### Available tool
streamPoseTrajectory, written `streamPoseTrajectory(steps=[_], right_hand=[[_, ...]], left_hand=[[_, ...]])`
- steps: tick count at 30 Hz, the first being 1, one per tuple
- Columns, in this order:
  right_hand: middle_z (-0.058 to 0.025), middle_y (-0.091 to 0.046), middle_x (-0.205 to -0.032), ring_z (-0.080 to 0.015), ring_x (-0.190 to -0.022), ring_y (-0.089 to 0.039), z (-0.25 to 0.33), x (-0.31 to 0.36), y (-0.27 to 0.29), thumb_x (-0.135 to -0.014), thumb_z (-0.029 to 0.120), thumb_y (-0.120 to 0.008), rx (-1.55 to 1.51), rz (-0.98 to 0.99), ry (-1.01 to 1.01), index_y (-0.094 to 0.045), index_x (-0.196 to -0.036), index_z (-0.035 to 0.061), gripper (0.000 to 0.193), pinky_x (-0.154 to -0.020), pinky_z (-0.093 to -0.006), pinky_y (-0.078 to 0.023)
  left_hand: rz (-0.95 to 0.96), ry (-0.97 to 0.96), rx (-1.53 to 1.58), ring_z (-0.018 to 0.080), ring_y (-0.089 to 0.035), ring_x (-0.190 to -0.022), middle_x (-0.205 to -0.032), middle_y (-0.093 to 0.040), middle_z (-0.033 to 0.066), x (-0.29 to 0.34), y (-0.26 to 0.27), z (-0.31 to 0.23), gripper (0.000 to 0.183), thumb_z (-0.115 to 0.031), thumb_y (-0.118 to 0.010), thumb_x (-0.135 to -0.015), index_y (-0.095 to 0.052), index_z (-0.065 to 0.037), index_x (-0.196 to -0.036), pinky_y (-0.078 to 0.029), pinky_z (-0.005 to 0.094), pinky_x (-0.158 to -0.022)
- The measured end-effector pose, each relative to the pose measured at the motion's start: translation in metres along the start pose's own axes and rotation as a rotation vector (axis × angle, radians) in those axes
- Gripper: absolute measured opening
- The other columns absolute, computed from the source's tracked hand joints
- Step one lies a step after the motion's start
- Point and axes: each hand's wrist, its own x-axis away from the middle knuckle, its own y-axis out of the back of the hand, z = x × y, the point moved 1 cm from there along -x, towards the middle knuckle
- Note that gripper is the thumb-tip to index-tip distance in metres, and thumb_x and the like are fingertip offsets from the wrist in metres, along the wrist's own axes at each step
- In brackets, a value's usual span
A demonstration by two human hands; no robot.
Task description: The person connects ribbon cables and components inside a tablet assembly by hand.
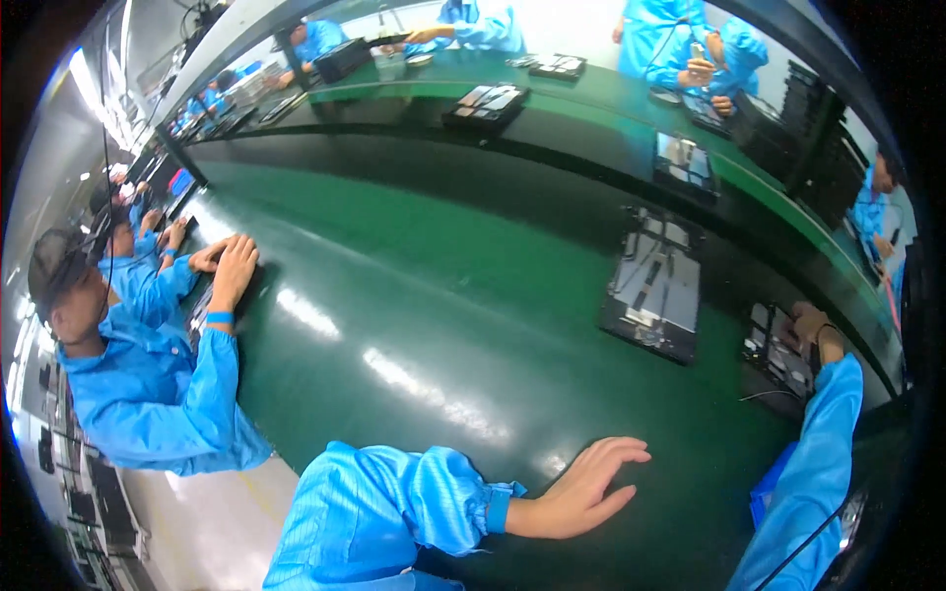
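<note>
My left hand (583, 490) rests over the green tabletop (473, 345) near its front edge, its fingers stretched out with nothing in them. Far to the right, my right hand (814, 330) reaches over a black tray (778, 355) that holds several small dark and silvery parts. Its fingers point down into that tray, and their tips are too dim to show whether they grip anything. Between the two hands, farther back, lies a larger black tray (653, 286) with flat grey pieces, dark strips and small light parts.
A raised shelf (581, 108) runs along the back, bearing black trays of parts (485, 103). At the left a co-worker in blue (163, 374) has both hands on a dark device. More people in blue work across the shelf. A blue bin (769, 488) sits by my right sleeve.
</note>
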Motion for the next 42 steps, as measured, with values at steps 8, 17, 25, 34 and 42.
streamPoseTrajectory(steps=[8,17,25,34,42], right_hand=[[-0.0163,-0.067,-0.083,-0.0345,-0.086,-0.063,0.0,-0.034,-0.009,-0.074,0.013,-0.065,0.451,0.353,0.171,-0.071,-0.08,0.0043,0.012,-0.072,-0.0432,-0.047],[-0.0122,-0.068,-0.088,-0.0251,-0.08,-0.061,0.009,0.054,0.061,-0.053,0.012,-0.068,-0.291,0.036,0.091,-0.068,-0.1,0.0011,0.049,-0.074,-0.0349,-0.048],[-0.0073,-0.066,-0.094,-0.0188,-0.084,-0.06,0.066,0.164,0.131,-0.064,0.009,-0.07,-0.82,0.015,0.224,-0.064,-0.105,-0.003,0.044,-0.076,-0.0317,-0.048],[-0.0101,-0.064,-0.115,-0.019,-0.103,-0.062,0.162,0.281,0.015,-0.09,0.007,-0.054,-1.728,-0.008,0.317,-0.054,-0.125,-0.0042,0.037,-0.093,-0.0325,-0.048],[-0.0169,-0.034,-0.15,-0.0246,-0.138,-0.036,0.202,0.386,-0.065,-0.087,0.0,-0.046,-1.852,-0.224,0.06,-0.018,-0.151,-0.0025,0.07,-0.114,-0.0329,-0.025]], left_hand=[[0.008,0.034,-0.072,0.0342,-0.042,-0.128,-0.136,-0.045,0.0161,-0.007,0.003,-0.003,0.044,-0.014,-0.06,-0.09,-0.046,-0.005,-0.131,-0.032,0.0426,-0.108],[0.07,-0.003,-0.172,0.0298,-0.045,-0.124,-0.133,-0.05,0.0116,0.005,-0.002,0.011,0.042,-0.018,-0.06,-0.089,-0.05,-0.009,-0.128,-0.033,0.0405,-0.105],[0.089,-0.035,-0.204,0.0286,-0.051,-0.117,-0.127,-0.054,0.0123,-0.013,-0.014,0.007,0.044,-0.017,-0.06,-0.088,-0.051,-0.006,-0.129,-0.038,0.0394,-0.1],[0.01,-0.037,0.189,0.032,-0.027,-0.142,-0.158,-0.013,0.0239,-0.01,-0.032,0.001,0.088,-0.023,-0.058,-0.096,0.006,0.001,-0.152,-0.026,0.0398,-0.115],[0.086,0.037,-0.277,0.0483,-0.022,-0.14,-0.146,-0.024,0.0387,0.054,-0.034,-0.017,0.088,-0.03,-0.06,-0.093,-0.007,0.017,-0.145,-0.017,0.0506,-0.116]])
